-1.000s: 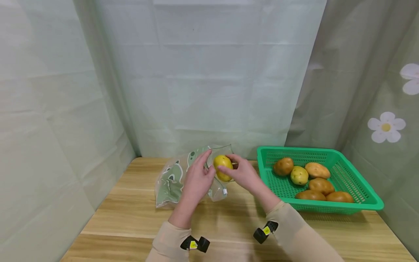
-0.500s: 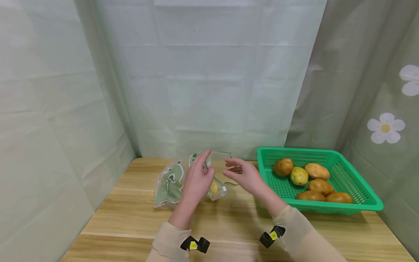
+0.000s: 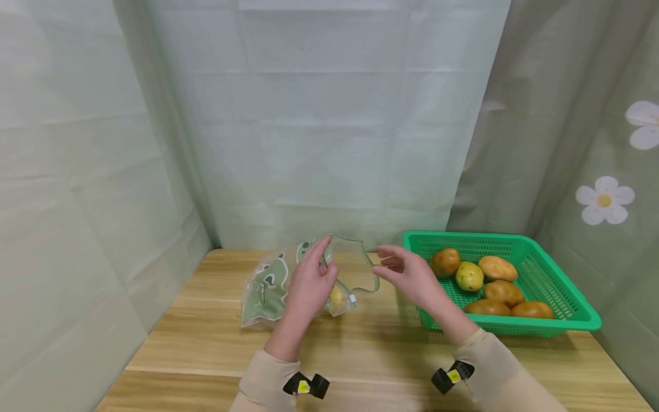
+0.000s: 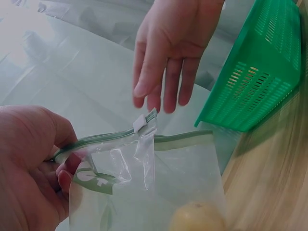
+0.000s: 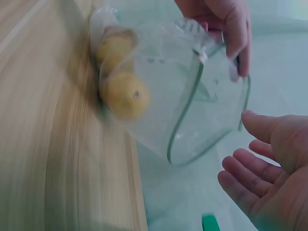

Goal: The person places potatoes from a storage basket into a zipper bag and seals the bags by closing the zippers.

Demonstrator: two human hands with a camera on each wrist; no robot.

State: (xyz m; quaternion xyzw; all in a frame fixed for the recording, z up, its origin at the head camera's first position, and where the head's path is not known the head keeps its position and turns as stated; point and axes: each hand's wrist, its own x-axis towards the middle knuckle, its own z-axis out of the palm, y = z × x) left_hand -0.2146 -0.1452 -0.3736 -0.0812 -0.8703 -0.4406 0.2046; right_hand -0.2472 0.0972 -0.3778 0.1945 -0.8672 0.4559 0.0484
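A clear zip bag (image 3: 268,286) with a green cartoon print leans on the table, its green-edged mouth spread toward the right. My left hand (image 3: 310,280) grips the bag by its rim; in the left wrist view the fingers (image 4: 65,168) curl round the zip edge, beside a white slider (image 4: 139,123). Inside the bag lie yellow round fruits (image 5: 126,96), seen through the plastic in the right wrist view. My right hand (image 3: 412,277) is held just right of the bag's mouth, fingers spread and holding nothing.
A green basket (image 3: 566,286) stands to the right on the wooden table (image 3: 206,366). It holds a yellow-green speckled fruit (image 3: 469,277) and several brown, potato-like pieces (image 3: 504,293). Pale curtains (image 3: 329,143) close off the back and sides.
My right hand let go of a yellow fruit, which now lies in the bag, and has drawn back to the right. The left hand has stayed on the rim.
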